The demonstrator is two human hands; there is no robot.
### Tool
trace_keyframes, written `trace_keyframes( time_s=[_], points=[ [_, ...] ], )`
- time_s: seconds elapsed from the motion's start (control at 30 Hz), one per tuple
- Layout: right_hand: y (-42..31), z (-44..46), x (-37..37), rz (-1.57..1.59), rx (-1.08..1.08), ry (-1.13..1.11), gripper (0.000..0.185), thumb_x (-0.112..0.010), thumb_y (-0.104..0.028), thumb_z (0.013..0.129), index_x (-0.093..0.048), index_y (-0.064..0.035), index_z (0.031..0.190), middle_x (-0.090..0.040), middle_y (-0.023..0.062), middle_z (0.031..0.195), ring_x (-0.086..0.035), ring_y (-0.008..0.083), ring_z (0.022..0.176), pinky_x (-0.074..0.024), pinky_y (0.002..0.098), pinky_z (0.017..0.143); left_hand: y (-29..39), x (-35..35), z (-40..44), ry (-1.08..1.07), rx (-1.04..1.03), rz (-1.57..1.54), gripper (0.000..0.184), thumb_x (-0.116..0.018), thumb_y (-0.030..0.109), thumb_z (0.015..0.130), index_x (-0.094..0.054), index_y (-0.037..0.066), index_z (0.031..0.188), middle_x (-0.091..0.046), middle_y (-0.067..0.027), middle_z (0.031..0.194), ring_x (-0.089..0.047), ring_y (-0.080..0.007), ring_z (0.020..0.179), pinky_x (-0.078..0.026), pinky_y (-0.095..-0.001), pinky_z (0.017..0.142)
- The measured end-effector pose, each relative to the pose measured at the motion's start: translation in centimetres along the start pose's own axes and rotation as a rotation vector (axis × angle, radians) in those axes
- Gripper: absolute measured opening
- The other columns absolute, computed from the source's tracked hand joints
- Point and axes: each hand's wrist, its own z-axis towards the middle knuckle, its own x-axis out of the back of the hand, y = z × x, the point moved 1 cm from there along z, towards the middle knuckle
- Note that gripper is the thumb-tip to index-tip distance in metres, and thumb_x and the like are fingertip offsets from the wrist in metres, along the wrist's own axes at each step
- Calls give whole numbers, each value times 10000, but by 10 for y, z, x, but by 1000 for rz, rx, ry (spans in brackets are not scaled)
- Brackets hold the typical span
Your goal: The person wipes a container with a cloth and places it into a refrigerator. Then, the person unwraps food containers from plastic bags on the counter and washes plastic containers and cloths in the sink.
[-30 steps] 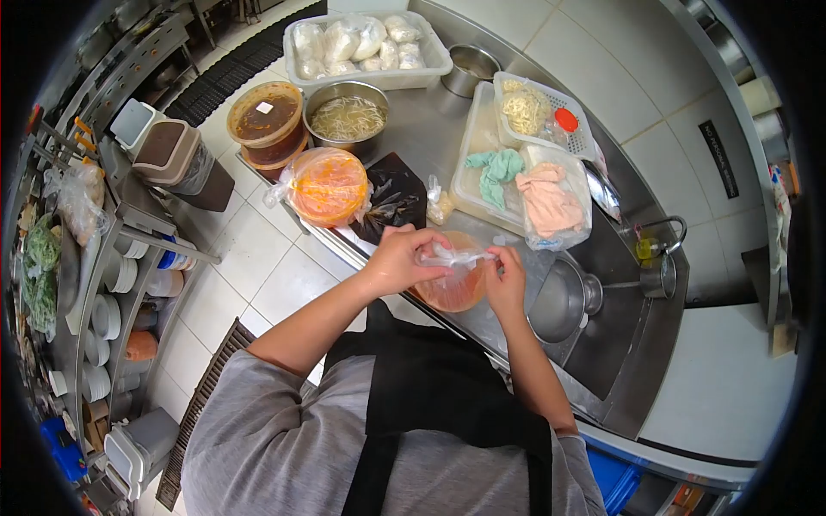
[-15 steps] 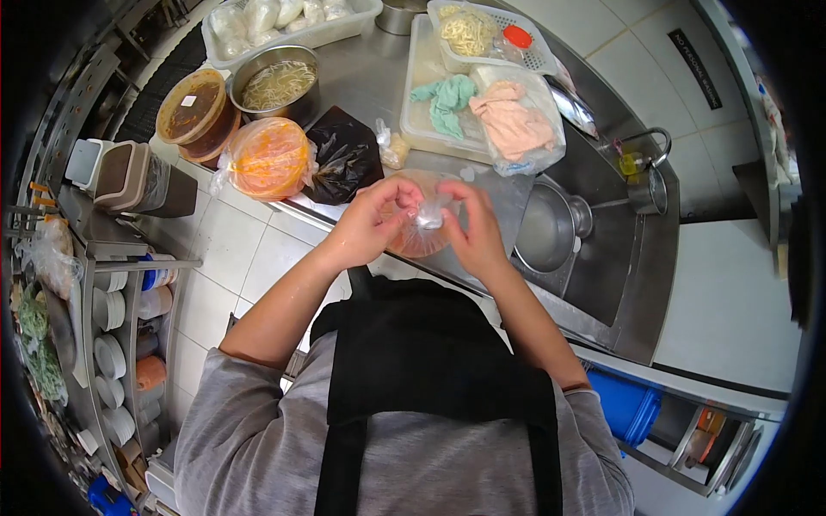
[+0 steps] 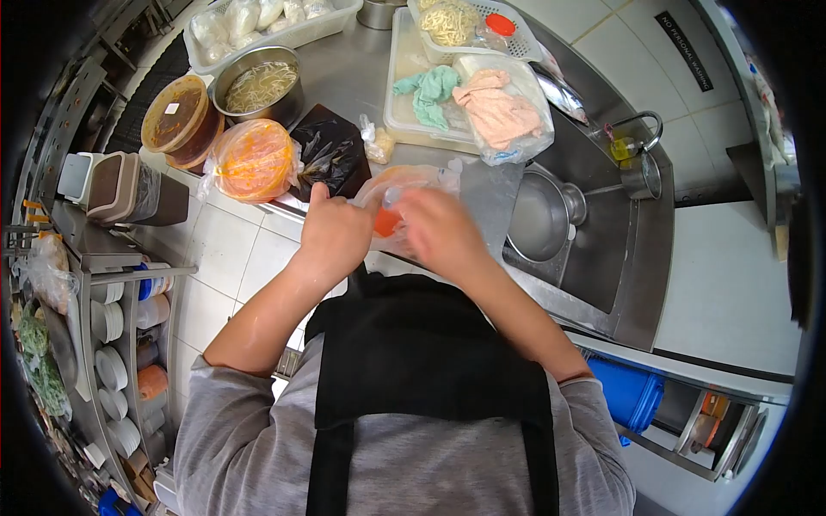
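Note:
A clear plastic bag (image 3: 446, 177) around a tub with orange contents (image 3: 386, 222) rests at the counter's front edge. On its left side my left hand (image 3: 335, 225) has its fingers closed on the bag, thumb pointing up. My right hand (image 3: 437, 225) is at the bag's other side, blurred by motion, and its fingertips cannot be made out. The bag's mouth is spread between the hands, and orange shows inside. Just left of the bag sit a black plastic bag (image 3: 331, 153) and a wrapped orange tub (image 3: 254, 161).
Behind are a pot of sprouts (image 3: 260, 86), a brown sauce tub (image 3: 176, 116), a tray of white bags (image 3: 284, 33), a small bag (image 3: 376, 142), and a container (image 3: 397, 95) with green and pink cloths. A metal bowl (image 3: 538, 219) stands in the sink at right.
The bag's gathered, twisted top has come loose and spread open. My right hand has moved over the bag's right side. The view has shifted, so the counter items appear further left and higher.

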Motion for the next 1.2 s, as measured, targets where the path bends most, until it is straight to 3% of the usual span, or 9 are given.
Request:
trace_keyframes(
  time_s=[0.03, 0.1, 0.43, 0.53, 0.63, 0.7, 0.93, 1.03, 1.2],
  points=[
    [-2, 0, -7, 3, -1, -2, 206, -617, -197, 769, -627, -78, 937, -605, 66, 860, -580, 263, 913, -449, 418, 786, 1, 1, 2, -19, 28, 89, 434, -598, 212, 777, -582, 79, 1190, -600, -29, 577, -593, -219, 577, -342, -399, 743],
    [5, -3, -25, -194, -245, -574, 337, -651, -123, 702, -586, -37, 1022, -611, 129, 942, -615, 306, 894, -508, 414, 736, 1, 12, 7, -104, 43, 49, 511, -607, 197, 758, -522, 69, 1245, -617, -40, 604, -611, -222, 594, -349, -411, 787],
    [61, 28, -7, -236, -601, -639, 587, -803, -219, 624, -543, 34, 1086, -580, 218, 1055, -570, 349, 995, -471, 392, 831, -28, -9, 56, -532, 101, -36, 679, -743, 448, 637, -511, 102, 1174, -665, -127, 983, -634, -265, 937, -390, -442, 845],
    [97, 9, -21, 144, -536, -708, 591, -792, -245, 664, -542, 25, 1126, -598, 186, 1092, -584, 316, 1012, -472, 362, 852, -43, -30, 53, -550, 130, -322, 755, -735, 463, 653, -461, 87, 1248, -652, -148, 1028, -619, -317, 972, -424, -402, 868],
    [130, -16, -29, 692, -696, -531, 536, -720, -313, 776, -537, 22, 1153, -614, 144, 1100, -607, 236, 992, -483, 327, 840, -54, -47, 46, -545, -4, -707, 814, -727, 460, 684, -392, 78, 1321, -621, -160, 1110, -589, -324, 1037, -427, -348, 900],
    [139, -25, -28, 1179, -1228, -320, 429, -619, -304, 878, -553, 39, 1128, -624, 104, 1060, -603, 159, 932, -478, 273, 824, -54, -77, 41, -462, -79, -1150, 811, -724, 419, 722, -357, 68, 1354, -598, -146, 1156, -578, -267, 1055, -420, -336, 909],
    [127, -65, -65, 1023, -1126, -108, 426, -493, -347, 948, -541, 29, 1144, -616, 87, 1031, -589, 143, 917, -469, 248, 792, -41, -105, 14, -367, 115, -1494, 756, -772, 307, 714, -395, 61, 1321, -584, -96, 1102, -543, -158, 1021, -440, -300, 871],
    [117, -75, -80, 1213, -1169, 104, 439, -470, -361, 955, -511, 5, 1194, -581, 87, 1106, -567, 144, 966, -461, 267, 819, -25, -119, 6, 6, -54, -1301, 789, -810, 246, 668, -401, 69, 1318, -595, -98, 1070, -564, -164, 970, -458, -303, 827],
    [83, -62, -60, 1137, -1040, -23, 478, -419, -335, 976, -375, -38, 1349, -481, 99, 1290, -471, 171, 1155, -370, 315, 979, 15, -121, -10, 149, 271, -771, 1101, -853, 217, 555, -191, -56, 1391, -554, -167, 1027, -549, -312, 876, -436, -407, 839]
  ],
)
